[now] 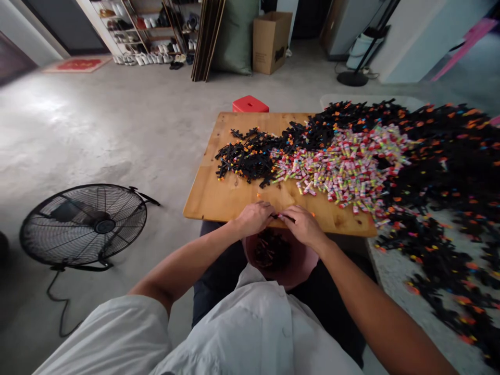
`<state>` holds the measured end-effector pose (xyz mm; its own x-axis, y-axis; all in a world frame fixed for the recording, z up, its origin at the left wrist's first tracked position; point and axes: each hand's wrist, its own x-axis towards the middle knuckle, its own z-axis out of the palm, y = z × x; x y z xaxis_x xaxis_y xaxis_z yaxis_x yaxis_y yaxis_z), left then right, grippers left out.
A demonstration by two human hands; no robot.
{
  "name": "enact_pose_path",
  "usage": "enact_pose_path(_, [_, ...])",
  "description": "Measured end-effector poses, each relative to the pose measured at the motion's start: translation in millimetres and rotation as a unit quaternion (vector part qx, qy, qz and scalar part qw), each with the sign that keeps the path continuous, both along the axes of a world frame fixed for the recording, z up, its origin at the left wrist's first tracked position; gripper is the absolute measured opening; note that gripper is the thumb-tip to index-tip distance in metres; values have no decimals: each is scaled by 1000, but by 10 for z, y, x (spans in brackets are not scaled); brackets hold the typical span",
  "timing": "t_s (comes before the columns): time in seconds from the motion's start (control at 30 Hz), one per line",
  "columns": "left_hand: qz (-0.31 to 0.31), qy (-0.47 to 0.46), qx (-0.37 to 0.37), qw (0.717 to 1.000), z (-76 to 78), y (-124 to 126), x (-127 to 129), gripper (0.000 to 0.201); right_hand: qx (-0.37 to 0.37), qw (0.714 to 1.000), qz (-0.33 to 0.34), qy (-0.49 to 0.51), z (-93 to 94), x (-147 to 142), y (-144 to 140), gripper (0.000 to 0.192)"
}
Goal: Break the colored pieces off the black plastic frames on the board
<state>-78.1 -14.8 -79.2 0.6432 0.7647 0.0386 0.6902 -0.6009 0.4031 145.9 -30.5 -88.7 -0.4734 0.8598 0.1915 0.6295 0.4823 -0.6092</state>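
Over the near edge of the wooden board, my two hands meet with their fingertips almost touching. My left hand is closed in a pinch at one end of a small black plastic piece. Fingers of my right hand are pinched on the other end, where a bit of pink shows. Fingertips hide most of it. Right below, a pink bowl holds dark pieces. Beyond my hands lie a heap of black plastic pieces with orange tips and a pile of small pink-and-white tubes with red and yellow-green ends.
More black pieces spread over a surface at the right. A red stool stands behind the board. On the floor to the left is a black fan with its cord. A cardboard box and shoe shelves are at the back.
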Motion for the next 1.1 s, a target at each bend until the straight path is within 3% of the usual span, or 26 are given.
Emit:
enact_pose_path(0.27, [-8,-2,-10,1000,20,-13,20,24,10,996,68,-57,114,-16,47,29])
enact_pose_path(0.5, [11,-17,-27,999,29,-38,-16,18,24,990,65,-122,213,-60,-17,30])
enact_pose_path(0.67, [-77,-6,-39,996,133,-270,-73,19,-56,983,114,-134,339,53,-123,21])
enact_pose_path(0.73, [-99,-24,-31,994,130,-334,-79,26,-67,987,67,-127,360,154,-38,22])
enact_pose_path(0.8, [-79,-54,-20,995,110,-293,-68,30,-42,988,-57,-136,362,258,140,26])
enact_pose_path(0.87, [-13,-73,-10,997,104,-121,-42,29,-12,967,-195,-161,353,325,365,28])
enact_pose_path(0.93, [86,-74,11,994,142,149,-5,25,-5,937,-289,-194,341,329,573,27])
enact_pose_path(1.03, [214,-52,46,974,285,586,69,25,-16,915,-325,-238,322,244,761,36])
enact_pose_path(1.1, [258,3,24,966,396,805,128,27,-16,914,-315,-254,306,183,797,35])
